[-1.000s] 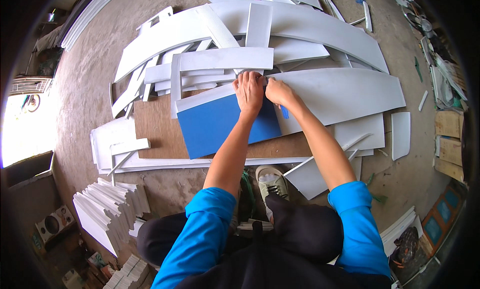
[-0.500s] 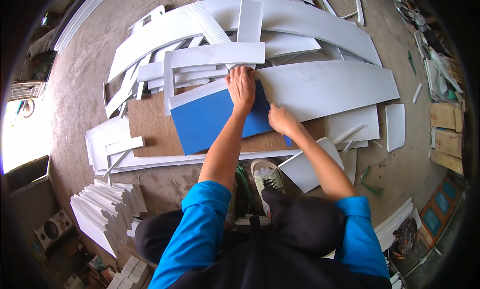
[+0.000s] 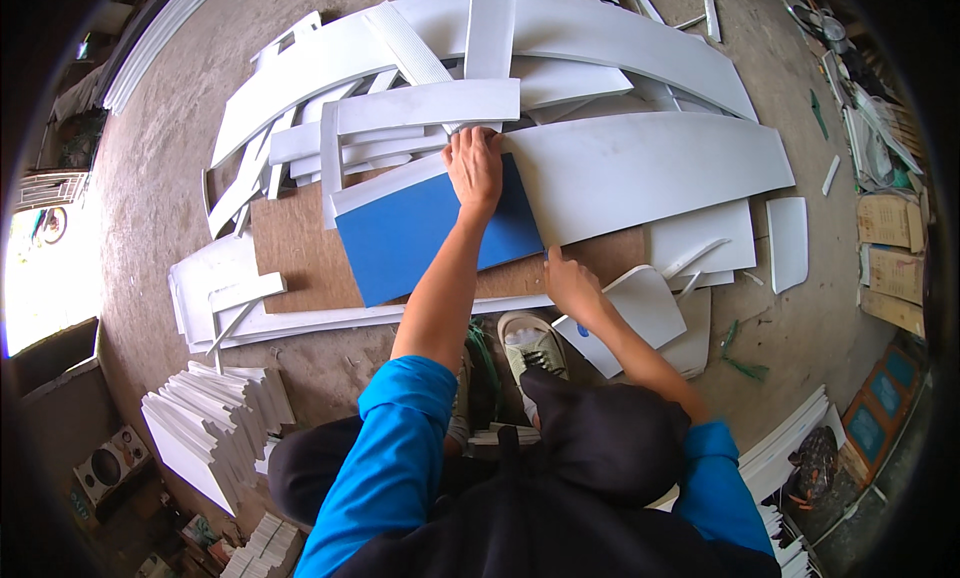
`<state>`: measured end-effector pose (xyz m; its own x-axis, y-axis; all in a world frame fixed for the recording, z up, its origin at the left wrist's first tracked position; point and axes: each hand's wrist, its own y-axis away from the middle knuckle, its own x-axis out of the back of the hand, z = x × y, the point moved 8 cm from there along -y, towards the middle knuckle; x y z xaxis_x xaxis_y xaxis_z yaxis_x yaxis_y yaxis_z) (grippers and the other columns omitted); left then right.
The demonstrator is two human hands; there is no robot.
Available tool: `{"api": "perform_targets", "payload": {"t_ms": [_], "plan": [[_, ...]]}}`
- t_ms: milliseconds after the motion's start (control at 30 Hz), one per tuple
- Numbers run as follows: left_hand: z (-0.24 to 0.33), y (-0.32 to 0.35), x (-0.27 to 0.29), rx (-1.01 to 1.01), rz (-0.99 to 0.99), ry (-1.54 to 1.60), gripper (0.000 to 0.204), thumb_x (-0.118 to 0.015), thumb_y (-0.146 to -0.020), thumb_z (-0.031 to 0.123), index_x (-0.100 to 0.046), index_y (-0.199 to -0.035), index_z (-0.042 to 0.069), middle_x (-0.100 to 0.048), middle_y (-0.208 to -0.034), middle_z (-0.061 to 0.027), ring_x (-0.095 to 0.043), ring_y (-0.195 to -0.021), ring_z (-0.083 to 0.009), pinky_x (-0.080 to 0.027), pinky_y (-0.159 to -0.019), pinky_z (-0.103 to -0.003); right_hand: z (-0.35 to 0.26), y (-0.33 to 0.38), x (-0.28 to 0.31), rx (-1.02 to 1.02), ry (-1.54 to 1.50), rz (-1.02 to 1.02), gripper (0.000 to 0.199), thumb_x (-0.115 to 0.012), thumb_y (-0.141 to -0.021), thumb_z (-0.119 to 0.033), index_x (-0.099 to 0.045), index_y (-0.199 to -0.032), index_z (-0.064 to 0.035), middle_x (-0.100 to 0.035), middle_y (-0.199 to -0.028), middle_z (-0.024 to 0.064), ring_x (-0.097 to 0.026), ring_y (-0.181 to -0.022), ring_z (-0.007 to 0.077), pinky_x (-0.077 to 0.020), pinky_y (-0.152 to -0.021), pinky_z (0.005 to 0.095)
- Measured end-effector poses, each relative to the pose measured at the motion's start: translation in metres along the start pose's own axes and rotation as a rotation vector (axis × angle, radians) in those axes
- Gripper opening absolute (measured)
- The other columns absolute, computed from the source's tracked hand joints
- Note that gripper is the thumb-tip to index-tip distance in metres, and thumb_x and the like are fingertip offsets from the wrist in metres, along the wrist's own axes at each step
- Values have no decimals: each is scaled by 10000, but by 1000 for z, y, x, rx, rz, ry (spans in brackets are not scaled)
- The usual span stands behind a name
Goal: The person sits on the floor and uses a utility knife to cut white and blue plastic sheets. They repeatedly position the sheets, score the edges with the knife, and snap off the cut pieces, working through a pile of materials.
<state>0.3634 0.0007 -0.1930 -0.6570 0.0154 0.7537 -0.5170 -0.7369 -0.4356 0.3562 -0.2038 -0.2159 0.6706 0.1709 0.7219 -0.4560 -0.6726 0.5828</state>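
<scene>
A blue rectangular board (image 3: 395,240) lies at a slant across a long white panel (image 3: 650,173), whose strip shows past its far edge. My left hand (image 3: 474,173) presses on the board, fingers bent over the far edge. At the board's near right corner, my right hand (image 3: 575,286) is closed around what looks like a utility knife; most of it is hidden in the hand. Its blue handle end (image 3: 583,330) shows below the palm. A brown wooden sheet (image 3: 300,268) lies under the board and panel.
White offcuts and curved panels (image 3: 640,53) are heaped beyond my hands. A cut white piece (image 3: 625,318) lies near my right forearm. Stacked white strips (image 3: 215,428) stand at the near left, and cardboard boxes (image 3: 890,253) at the far right. My shoe (image 3: 530,348) is close to the wooden sheet.
My right hand has moved toward me along the board's right edge, down to its near corner. My left hand stays on the board; the whole view has shifted slightly.
</scene>
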Motion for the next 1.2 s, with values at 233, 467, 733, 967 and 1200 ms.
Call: {"api": "perform_targets", "payload": {"t_ms": [233, 467, 733, 967, 1200], "plan": [[-1, 0, -6, 63, -121, 25, 156, -556, -796, 233, -579, -868, 97, -564, -869, -50, -497, -943, -229, -336, -833, -373, 5, 16, -4, 13, -55, 65, 199, -395, -867, -166, -397, -930, 22, -587, -716, 276, -582, -739, 446, -456, -656, 532], [2, -2, 4, 22, -31, -4, 191, -584, -773, 230, -548, -907, 98, -504, -911, -87, -463, -937, -264, -325, -839, -389, 8, 19, -6, 43, -26, 96, 211, -394, -876, -195, -411, -950, 1, -584, -672, 262, -586, -665, 436, -468, -598, 512], [12, 44, 25, -258, -391, 3, 375, -626, -745, 335, -516, -1001, 84, -464, -974, -105, -427, -959, -274, -334, -823, -395, 50, 29, 37, 62, -235, 406, 247, -422, -888, -255, -480, -873, -15, -551, -619, 222, -548, -609, 412, -416, -528, 492], [-25, 70, 68, -432, -612, -36, 513, -674, -662, 422, -486, -1032, 120, -464, -988, -74, -418, -993, -246, -297, -882, -406, 40, -10, 34, -5, -720, 174, 247, -437, -894, -288, -461, -883, -43, -519, -523, 103, -550, -455, 210, -425, -432, 338], [-116, 84, 137, -381, -762, -255, 603, -691, -554, 302, -439, -1047, 63, -409, -1038, -136, -369, -1071, -305, -240, -928, -462, 36, -43, 12, 78, -822, 132, 345, -489, -833, -194, -308, -1067, -16, -520, -587, 82, -534, -459, 167, -422, -434, 298]]}}
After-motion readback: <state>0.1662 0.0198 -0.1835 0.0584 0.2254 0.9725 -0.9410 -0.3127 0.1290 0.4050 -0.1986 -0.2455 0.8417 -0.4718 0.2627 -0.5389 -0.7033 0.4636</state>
